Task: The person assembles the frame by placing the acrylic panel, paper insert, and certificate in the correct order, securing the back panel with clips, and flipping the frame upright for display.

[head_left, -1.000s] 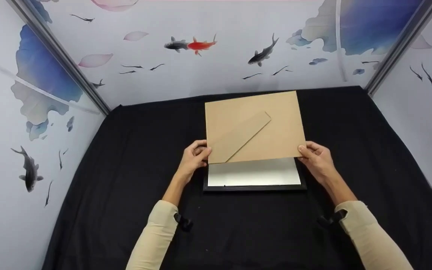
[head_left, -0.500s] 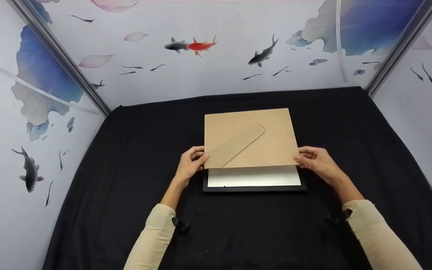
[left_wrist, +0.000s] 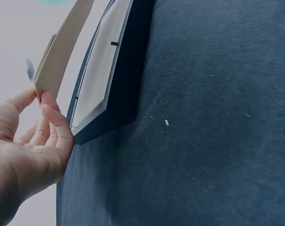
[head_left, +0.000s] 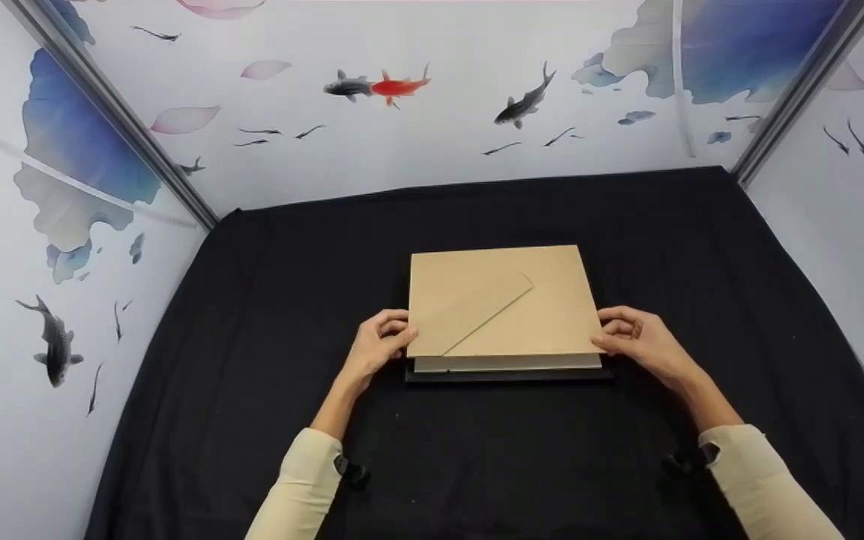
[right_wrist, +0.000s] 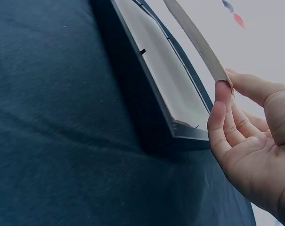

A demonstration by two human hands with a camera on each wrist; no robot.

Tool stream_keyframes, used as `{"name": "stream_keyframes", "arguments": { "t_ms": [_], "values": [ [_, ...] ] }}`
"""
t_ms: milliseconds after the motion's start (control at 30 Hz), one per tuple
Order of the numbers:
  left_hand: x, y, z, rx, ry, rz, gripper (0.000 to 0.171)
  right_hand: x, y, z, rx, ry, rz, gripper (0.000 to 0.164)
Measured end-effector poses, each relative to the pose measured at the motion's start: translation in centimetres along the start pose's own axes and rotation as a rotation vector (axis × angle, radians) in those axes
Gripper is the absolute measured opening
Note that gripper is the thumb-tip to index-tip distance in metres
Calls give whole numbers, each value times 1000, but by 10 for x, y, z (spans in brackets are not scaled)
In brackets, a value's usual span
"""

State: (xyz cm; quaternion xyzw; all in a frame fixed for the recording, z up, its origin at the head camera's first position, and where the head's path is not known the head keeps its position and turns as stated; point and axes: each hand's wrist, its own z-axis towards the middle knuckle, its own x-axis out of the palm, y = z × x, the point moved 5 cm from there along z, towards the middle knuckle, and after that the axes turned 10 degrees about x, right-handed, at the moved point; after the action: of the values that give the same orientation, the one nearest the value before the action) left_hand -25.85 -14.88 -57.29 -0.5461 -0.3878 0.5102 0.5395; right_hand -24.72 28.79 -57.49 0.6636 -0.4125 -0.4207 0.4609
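Note:
A tan picture frame backboard (head_left: pixel 492 300), with a slanting stand flap (head_left: pixel 481 319) on its upper face, hangs just above a black picture frame (head_left: pixel 511 376). My left hand (head_left: pixel 378 349) pinches its near left corner between thumb and fingers. At the near right corner, my right hand (head_left: pixel 643 343) pinches it likewise. Both wrist views show a gap between board and frame. Inside the frame lies a white sheet (left_wrist: pixel 99 70), and small dark tabs (right_wrist: pixel 142 51) stick out from the frame's inner edge. In the head view the board hides most of the sheet.
Black cloth (head_left: pixel 289 285) covers the table under the frame. White panels (head_left: pixel 447 150) printed with fish and petals stand at the back and both sides, joined by metal posts (head_left: pixel 811 94). A tiny white speck (left_wrist: pixel 166 122) lies on the cloth.
Both hands have lowered the backboard and brought it nearer to me. It now covers more of the frame, leaving only a thin strip of the white sheet showing in the head view.

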Motion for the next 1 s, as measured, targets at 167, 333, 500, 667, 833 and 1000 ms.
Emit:
{"name": "stream_keyframes", "arguments": {
  "t_ms": [167,333,500,667,833,1000],
  "values": [
    [-1,3,-8,54,29,51,38,1,-3,-5,-37,2,-15,46],
    [0,5,-12,92,41,57,38,1,-4,-7,-62,-5,-9,43],
    [2,2,-16,96,51,38,40,3,-6,-12,-61,-6,13,42],
    [5,-17,-25,108,80,31,36,5,-10,-19,-49,-5,18,41],
    [7,-32,-31,159,106,49,31,5,-14,-23,-23,-4,-22,43],
    [7,-31,-28,187,114,66,29,5,-16,-23,-13,-4,-37,43]
  ]
}}
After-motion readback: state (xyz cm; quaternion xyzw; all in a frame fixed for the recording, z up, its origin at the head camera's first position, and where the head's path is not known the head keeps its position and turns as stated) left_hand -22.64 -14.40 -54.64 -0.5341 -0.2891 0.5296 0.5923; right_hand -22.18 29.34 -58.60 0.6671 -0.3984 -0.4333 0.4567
